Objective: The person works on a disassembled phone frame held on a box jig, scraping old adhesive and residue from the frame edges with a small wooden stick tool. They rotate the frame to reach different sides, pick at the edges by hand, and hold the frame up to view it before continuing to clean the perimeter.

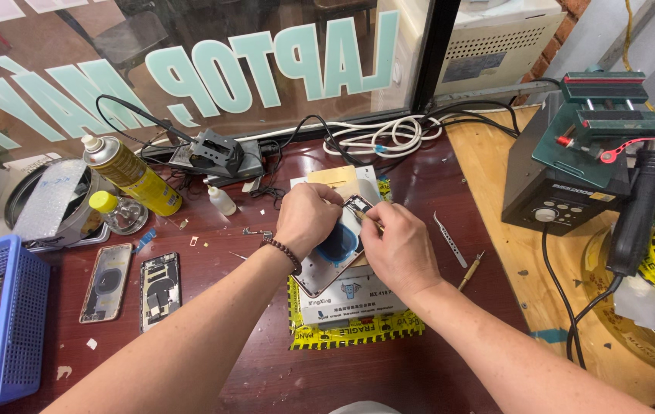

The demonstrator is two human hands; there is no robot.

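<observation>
Your left hand (308, 218) curls over the top of the opened phone back (335, 249), pinning it on the white box (358, 295). Your right hand (400, 249) pinches a thin tool, its tip hidden between your fingers. Tweezers (448, 239) lie just right; two phone frames (132, 287) lie well left.

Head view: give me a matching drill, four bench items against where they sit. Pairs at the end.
Items:
1. yellow spray can
2. blue basket
3. tweezers
4. opened phone

Places:
A. far left edge of the bench
B. under both hands, on the taped box
C. lying tilted, left of the small white bottle
D. just right of the right hand

Pairs: 1-C, 2-A, 3-D, 4-B
</observation>
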